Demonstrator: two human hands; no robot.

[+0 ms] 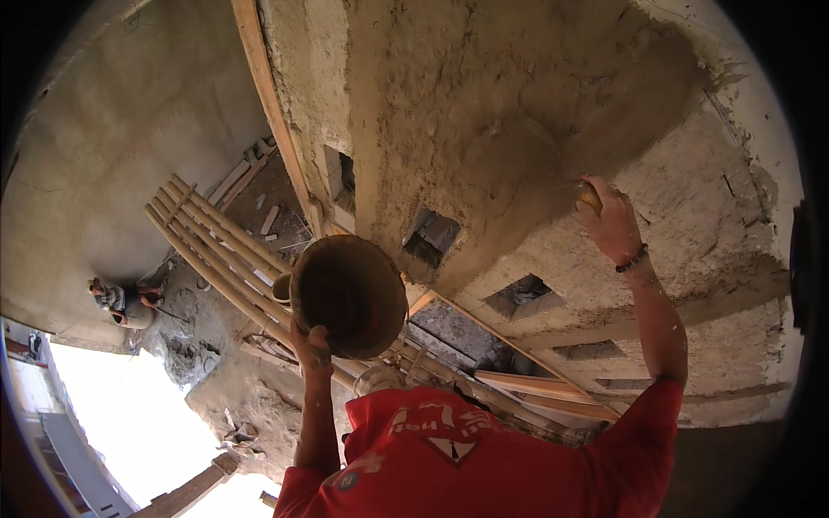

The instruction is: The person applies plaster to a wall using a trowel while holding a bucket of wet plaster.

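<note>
A dark, round bucket (344, 257) is held up in front of my chest, its mouth facing up. My left hand (313, 347) grips its near left rim with the thumb over the edge; what lies inside is too dark to make out. Raised to the right, my right hand (611, 223) is closed around the wooden handle of a trowel (591, 198). The blade is against the wall and hard to tell from the mortar. Wet, darker mortar (518, 160) covers the wall around and above it, beside rough, paler wall (691, 198).
Square recesses (433, 233) are cut into the wall. Bamboo scaffold poles (233, 268) run below me, with a second small bucket (282, 287) beside mine. Down on the floor at left sits another person (129, 300). A long wooden board (269, 95) stands along the wall's edge.
</note>
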